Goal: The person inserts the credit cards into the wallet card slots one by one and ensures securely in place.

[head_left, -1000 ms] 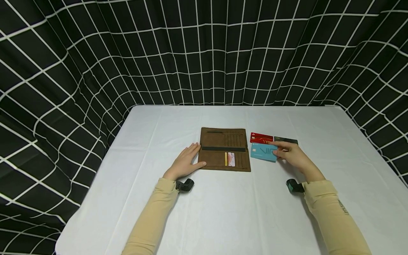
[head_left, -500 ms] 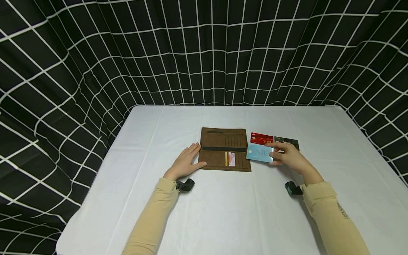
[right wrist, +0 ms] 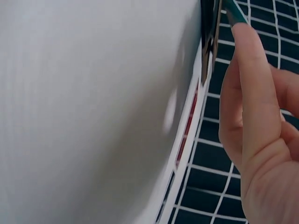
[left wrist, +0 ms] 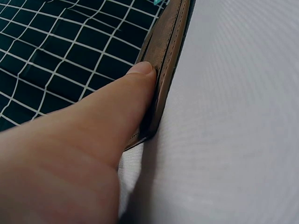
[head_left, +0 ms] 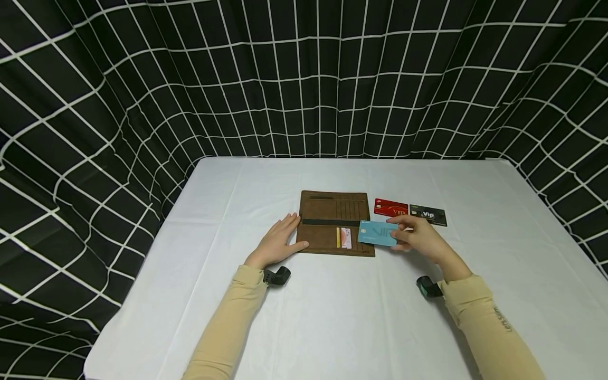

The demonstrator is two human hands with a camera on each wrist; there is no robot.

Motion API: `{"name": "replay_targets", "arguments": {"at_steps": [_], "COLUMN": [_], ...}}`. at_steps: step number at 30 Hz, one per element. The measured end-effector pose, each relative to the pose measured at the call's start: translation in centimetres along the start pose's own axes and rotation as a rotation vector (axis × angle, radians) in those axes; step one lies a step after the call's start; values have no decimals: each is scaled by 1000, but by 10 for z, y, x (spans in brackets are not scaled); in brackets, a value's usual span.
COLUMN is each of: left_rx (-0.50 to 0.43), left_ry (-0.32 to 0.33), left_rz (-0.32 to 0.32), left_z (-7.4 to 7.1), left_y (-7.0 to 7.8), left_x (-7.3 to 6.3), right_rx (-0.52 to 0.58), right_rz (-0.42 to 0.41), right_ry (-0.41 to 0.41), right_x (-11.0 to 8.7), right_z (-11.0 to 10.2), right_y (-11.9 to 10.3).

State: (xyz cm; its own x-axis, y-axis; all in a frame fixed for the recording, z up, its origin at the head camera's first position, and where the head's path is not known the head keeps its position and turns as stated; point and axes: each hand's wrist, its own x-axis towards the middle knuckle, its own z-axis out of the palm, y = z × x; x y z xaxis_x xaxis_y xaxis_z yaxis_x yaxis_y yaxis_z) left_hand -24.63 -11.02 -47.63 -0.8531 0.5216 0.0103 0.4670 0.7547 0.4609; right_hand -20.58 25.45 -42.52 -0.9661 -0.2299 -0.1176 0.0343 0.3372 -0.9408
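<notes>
A brown wallet [head_left: 317, 237] lies spread out on the white table, with a few cards [head_left: 344, 238] tucked in a slot of its near half. My left hand [head_left: 277, 243] rests at the wallet's left edge with straight fingers. In the left wrist view the thumb [left wrist: 126, 98] presses on the wallet's corner [left wrist: 163, 46]. My right hand [head_left: 420, 240] pinches a light blue VIP card [head_left: 377, 233] by its right end. That card overlaps the right side of the wallet's near half in the head view. The right wrist view shows only a sliver of the blue card [right wrist: 235, 13] at the fingertips.
A red VIP card [head_left: 390, 207] and a black VIP card [head_left: 428, 215] lie side by side right of the wallet, beyond my right hand. The white table [head_left: 328, 316] reaches back to a black curtain [head_left: 304, 79] with a white grid.
My right hand has carried the blue card leftward from beside the wallet to over its right part, uncovering more of the black card. The left hand has stayed on the wallet's edge.
</notes>
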Motion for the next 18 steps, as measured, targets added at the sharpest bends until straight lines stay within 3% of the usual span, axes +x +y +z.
{"name": "replay_targets", "arguments": {"at_steps": [7, 18], "left_rx": [-8, -8], "left_ry": [6, 1], "left_rz": [9, 6], "left_z": [0, 0], "left_y": [1, 1], "left_x": [-1, -1], "right_rx": [-54, 14], "right_rz": [5, -12], "right_ry": [46, 86], "right_x": [0, 2], "right_z": [7, 12], "right_y": [-5, -9]}}
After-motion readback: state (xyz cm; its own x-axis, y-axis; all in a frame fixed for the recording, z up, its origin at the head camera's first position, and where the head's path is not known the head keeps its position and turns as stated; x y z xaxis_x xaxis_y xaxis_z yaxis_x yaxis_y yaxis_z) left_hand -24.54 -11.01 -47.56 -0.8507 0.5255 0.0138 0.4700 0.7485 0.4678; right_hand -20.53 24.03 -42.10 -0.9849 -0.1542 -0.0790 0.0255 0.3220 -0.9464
